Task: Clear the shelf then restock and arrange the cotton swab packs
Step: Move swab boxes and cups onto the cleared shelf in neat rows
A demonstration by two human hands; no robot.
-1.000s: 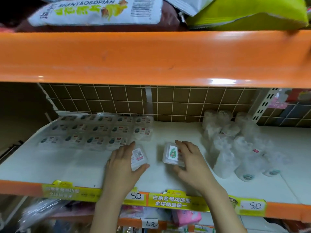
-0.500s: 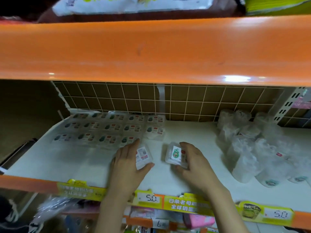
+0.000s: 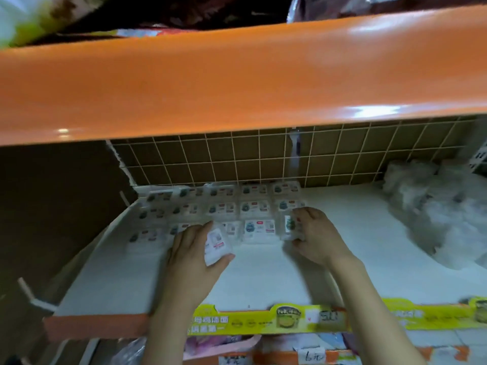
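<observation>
Gripping one cotton swab pack (image 3: 216, 245) in left grip (image 3: 193, 255), another pack (image 3: 290, 227) in right grip (image 3: 315, 237), both beside shelved rows (image 3: 224, 209).

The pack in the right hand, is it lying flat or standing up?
Standing up: the right hand holds its cotton swab pack on edge, label facing sideways, beside the flat packs.
</observation>
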